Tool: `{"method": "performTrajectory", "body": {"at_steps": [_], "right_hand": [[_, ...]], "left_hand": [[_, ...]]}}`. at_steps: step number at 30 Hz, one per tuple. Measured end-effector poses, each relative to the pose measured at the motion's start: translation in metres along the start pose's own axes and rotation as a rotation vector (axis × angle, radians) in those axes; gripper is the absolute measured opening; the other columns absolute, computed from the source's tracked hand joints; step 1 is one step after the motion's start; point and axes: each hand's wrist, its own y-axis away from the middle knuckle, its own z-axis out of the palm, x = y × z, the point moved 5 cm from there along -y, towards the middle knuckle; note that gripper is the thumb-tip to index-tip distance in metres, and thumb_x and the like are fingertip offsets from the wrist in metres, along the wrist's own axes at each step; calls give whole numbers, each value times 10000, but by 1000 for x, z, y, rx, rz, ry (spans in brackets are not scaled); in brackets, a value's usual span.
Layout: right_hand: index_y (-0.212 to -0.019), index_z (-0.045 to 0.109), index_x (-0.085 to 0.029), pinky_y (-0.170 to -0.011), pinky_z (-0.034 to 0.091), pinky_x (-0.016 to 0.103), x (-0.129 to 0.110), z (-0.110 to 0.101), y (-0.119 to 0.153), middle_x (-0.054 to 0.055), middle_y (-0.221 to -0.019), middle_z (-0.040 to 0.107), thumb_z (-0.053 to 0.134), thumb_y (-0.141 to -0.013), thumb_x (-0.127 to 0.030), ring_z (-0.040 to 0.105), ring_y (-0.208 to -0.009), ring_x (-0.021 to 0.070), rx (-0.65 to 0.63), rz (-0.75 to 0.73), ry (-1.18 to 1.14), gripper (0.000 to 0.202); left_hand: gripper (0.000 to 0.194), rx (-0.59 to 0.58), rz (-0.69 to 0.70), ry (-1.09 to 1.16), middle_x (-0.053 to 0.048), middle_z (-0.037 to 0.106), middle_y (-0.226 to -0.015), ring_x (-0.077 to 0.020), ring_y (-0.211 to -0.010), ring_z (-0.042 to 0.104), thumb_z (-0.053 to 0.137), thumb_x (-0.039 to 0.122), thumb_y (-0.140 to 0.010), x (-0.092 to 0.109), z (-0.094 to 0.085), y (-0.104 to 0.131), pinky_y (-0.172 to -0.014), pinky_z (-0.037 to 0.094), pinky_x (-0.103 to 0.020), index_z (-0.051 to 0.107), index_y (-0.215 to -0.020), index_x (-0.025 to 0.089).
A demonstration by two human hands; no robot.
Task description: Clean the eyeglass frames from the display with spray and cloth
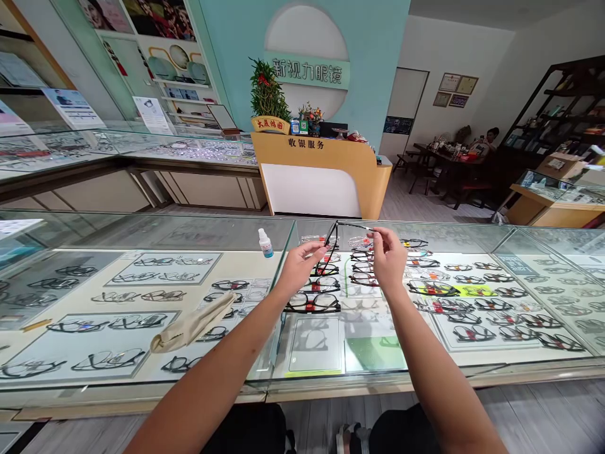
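Observation:
Above the glass counter I hold a pair of dark-framed eyeglasses between both hands. My left hand pinches the front of the frame near one lens. With thumb and fingers closed, my right hand grips the far end of a temple arm, which stretches across between the hands. A small white spray bottle with blue liquid stands on the glass left of my left hand. Nearer to me, a crumpled beige cloth lies on the counter top.
Rows of eyeglasses are laid out inside the glass display counter. Beyond it stands a wooden cashier desk with a plant. A person is at a table in the back right.

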Motion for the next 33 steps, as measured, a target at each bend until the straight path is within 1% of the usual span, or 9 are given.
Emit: {"method": "performTrajectory", "body": {"at_steps": [4, 7, 10, 14, 17, 21, 24, 28, 33], "right_hand": [[-1283, 638, -213, -722, 519, 344, -6, 0, 3, 106, -1157, 800, 543, -1062, -407, 696, -801, 201, 36, -53, -25, 309], [-1267, 596, -210, -706, 505, 345, -9, 8, 11, 85, -1060, 766, 588, -1035, -402, 663, -758, 192, 11, -81, -19, 302], [-1170, 620, -227, -711, 501, 350, -14, 21, 21, 55, -960, 732, 604, -1024, -402, 625, -709, 185, -121, -136, 18, 228], [-1210, 671, -248, -770, 536, 359, -27, 37, 34, 92, -1142, 747, 539, -1064, -342, 678, -836, 202, -350, -274, 8, 219], [-1282, 694, -254, -842, 568, 376, -32, 42, 38, 113, -1211, 740, 498, -1082, -310, 707, -1007, 234, -414, -335, 20, 286], [-1302, 709, -256, -911, 579, 400, -30, 41, 38, 122, -1229, 750, 483, -1088, -312, 701, -1145, 261, -375, -330, 54, 316], [-1286, 721, -252, -862, 576, 387, -26, 39, 37, 115, -1219, 761, 492, -1082, -317, 718, -1022, 247, -329, -300, 76, 314], [-1234, 737, -231, -852, 549, 382, -21, 34, 33, 103, -1151, 780, 492, -1073, -309, 685, -823, 215, -246, -273, 135, 303], [-1089, 764, -217, -785, 486, 366, -8, 29, 25, 85, -1011, 788, 508, -1057, -311, 658, -746, 210, -181, -217, 286, 275]], "left_hand": [[518, -37, -44, 13, -118, 814, -1148, -304, -1106, 716, 851, 680, -769, -1, 5, 2, -1034, 532, -439, 830, -988, 211], [545, -22, -76, 108, -121, 818, -1121, -289, -1053, 729, 899, 668, -711, -3, 6, 3, -1022, 547, -449, 823, -983, 201], [523, -30, -87, 150, -123, 818, -1114, -287, -1059, 730, 929, 623, -695, -5, 8, 3, -1034, 548, -460, 823, -976, 194], [466, -90, -67, 135, -117, 815, -1115, -288, -1090, 727, 926, 566, -728, -6, 13, 5, -1062, 538, -460, 833, -997, 196], [442, -117, -52, 143, -103, 816, -1110, -285, -1106, 722, 933, 536, -724, -7, 15, 6, -1072, 534, -458, 831, -1004, 210], [452, -109, -80, 162, -107, 815, -1118, -295, -1133, 714, 949, 527, -699, -12, 16, 5, -1069, 534, -464, 829, -997, 210], [494, -82, -103, 180, -121, 815, -1106, -304, -1141, 714, 972, 534, -661, -13, 13, 4, -1085, 521, -478, 824, -987, 193], [510, -33, -107, 190, -128, 805, -1154, -295, -1139, 710, 961, 569, -675, -13, 6, 1, -1082, 527, -478, 813, -982, 188], [514, 65, -111, 347, -93, 795, -1126, -229, -1049, 722, 988, 562, -635, -14, -7, -8, -1073, 551, -452, 757, -906, 191]]}}
